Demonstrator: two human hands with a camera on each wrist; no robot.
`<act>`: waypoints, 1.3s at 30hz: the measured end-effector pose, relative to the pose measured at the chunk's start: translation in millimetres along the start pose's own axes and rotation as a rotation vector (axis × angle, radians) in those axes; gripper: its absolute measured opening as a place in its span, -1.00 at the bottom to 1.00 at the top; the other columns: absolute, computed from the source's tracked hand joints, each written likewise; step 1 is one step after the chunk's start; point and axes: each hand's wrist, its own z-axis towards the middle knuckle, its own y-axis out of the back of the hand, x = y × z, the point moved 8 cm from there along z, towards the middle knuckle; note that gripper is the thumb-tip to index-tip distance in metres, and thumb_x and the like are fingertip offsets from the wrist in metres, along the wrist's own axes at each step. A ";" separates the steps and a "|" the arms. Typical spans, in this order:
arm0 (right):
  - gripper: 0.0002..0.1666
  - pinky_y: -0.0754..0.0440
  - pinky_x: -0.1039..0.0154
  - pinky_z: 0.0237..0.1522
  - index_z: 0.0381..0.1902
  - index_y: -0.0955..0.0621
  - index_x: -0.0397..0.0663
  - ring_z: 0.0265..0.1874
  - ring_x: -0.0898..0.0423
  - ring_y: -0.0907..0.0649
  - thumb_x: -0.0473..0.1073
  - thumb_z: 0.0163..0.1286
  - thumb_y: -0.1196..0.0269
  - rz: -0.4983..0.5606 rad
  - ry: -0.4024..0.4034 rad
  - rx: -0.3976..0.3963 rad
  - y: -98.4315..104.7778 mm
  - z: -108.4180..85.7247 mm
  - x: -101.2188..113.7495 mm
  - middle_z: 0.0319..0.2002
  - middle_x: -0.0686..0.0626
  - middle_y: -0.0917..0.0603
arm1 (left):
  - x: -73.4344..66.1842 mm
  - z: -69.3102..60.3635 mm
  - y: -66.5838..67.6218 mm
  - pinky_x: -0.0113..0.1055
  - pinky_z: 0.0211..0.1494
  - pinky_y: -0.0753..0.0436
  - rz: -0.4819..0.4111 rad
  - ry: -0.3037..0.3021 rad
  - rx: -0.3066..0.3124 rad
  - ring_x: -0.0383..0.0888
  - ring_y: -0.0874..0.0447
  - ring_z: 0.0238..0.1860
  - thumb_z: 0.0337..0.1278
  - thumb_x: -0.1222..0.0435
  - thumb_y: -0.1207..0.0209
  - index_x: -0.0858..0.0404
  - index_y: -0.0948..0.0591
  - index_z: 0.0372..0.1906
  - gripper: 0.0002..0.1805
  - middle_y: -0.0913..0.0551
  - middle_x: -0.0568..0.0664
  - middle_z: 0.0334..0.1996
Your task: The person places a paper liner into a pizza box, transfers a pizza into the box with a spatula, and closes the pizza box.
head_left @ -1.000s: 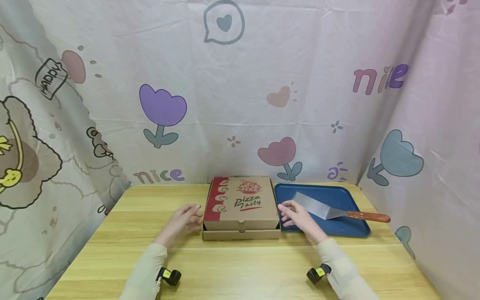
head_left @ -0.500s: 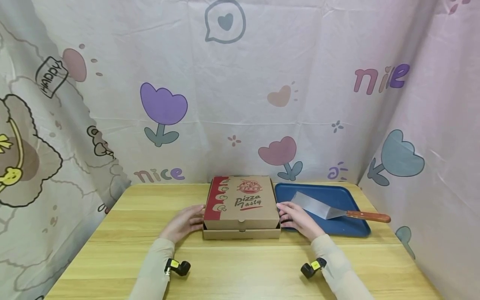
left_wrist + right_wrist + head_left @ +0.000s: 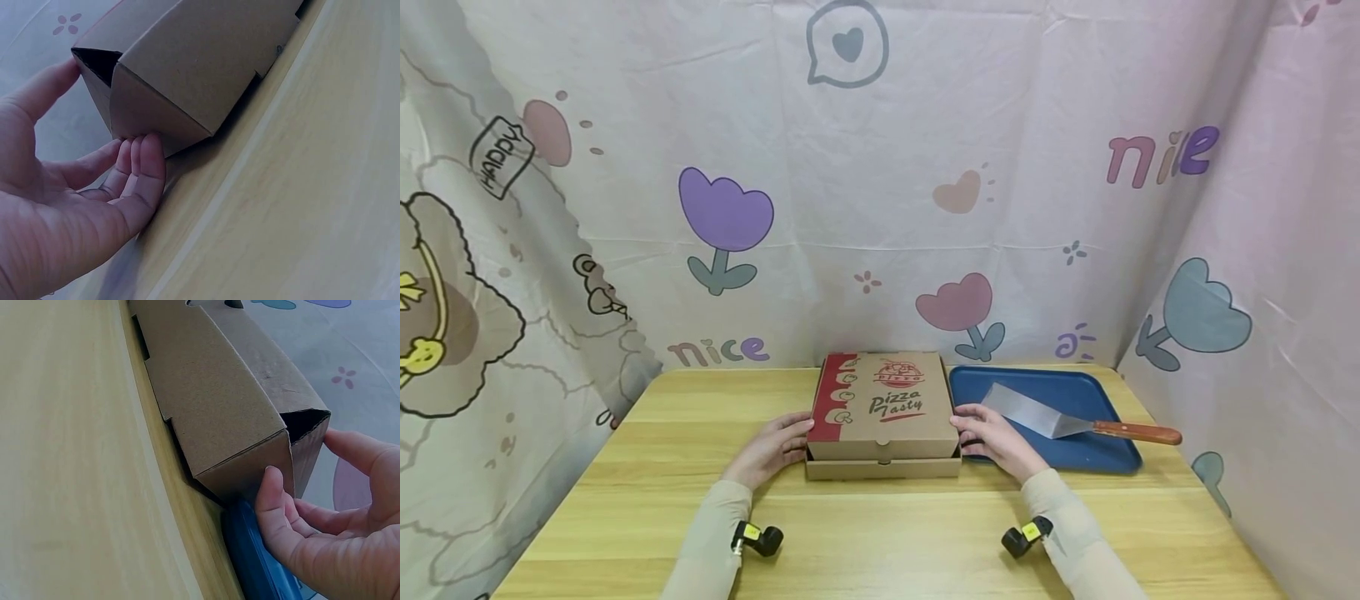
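A brown cardboard pizza box (image 3: 895,408) with a red printed band lies on the table, its lid slightly raised above the base at the front. My left hand (image 3: 771,450) holds its left side. In the left wrist view, the thumb (image 3: 56,87) touches the lid's edge and the bent fingers (image 3: 147,169) press low on the side wall. On the right side my right hand (image 3: 996,437) does likewise. Its thumb (image 3: 350,447) is at the lid's edge and the fingers (image 3: 272,500) are against the base wall in the right wrist view. The box's inside is hidden.
To the right, a blue tray (image 3: 1097,396) lies right beside the box. Across it rests a metal spatula (image 3: 1026,412) whose wooden handle (image 3: 1138,432) sticks out past the tray's rim. A printed curtain (image 3: 850,208) hangs behind the wooden table (image 3: 880,542).
Both hands have moved in against the box, the left one from further left, and their thumbs have come onto the lid's edges. The box, tray and spatula stay in place.
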 end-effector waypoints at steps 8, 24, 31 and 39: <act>-0.28 -0.65 0.22 -0.22 0.37 -0.21 -0.35 -0.35 0.18 -0.54 -0.13 0.41 -0.21 -0.020 0.034 0.022 -0.5 -1.3 2.4 -0.22 0.01 -0.51 | 2.5 3.1 1.6 -0.35 -0.04 -0.62 0.014 -0.003 -0.008 -0.25 -0.63 -0.18 0.35 0.26 -0.12 0.40 -0.14 0.44 -0.31 -0.68 -0.15 -0.17; -0.25 -0.67 0.22 -0.24 0.36 -0.20 -0.39 -0.33 0.17 -0.60 -0.37 0.30 -0.26 -0.032 0.073 0.021 0.2 -0.4 1.3 -0.24 -0.01 -0.46 | 5.6 8.1 2.4 -0.33 0.05 -0.66 0.057 -0.043 0.009 -0.17 -0.62 -0.08 0.21 0.47 -0.17 0.41 -0.13 0.45 -0.26 -0.46 0.09 0.03; -0.25 -0.67 0.21 -0.22 0.36 -0.22 -0.39 -0.33 0.16 -0.61 -0.39 0.28 -0.28 -0.043 0.070 0.001 0.5 0.0 0.3 -0.24 -0.03 -0.46 | 6.0 7.2 2.3 -0.34 0.05 -0.65 0.087 -0.045 0.009 -0.18 -0.61 -0.07 0.21 0.47 -0.18 0.41 -0.12 0.46 -0.24 -0.44 0.11 0.06; -0.23 -0.69 0.23 -0.23 0.36 -0.21 -0.42 -0.33 0.17 -0.61 -0.31 0.30 -0.28 -0.141 0.096 -0.004 1.9 -2.2 5.5 -0.24 -0.05 -0.48 | -1.7 5.0 5.5 -0.21 0.15 -0.65 0.171 -0.038 0.025 -0.13 -0.65 -0.03 0.25 0.33 -0.20 0.46 -0.15 0.44 -0.25 -0.51 0.25 0.14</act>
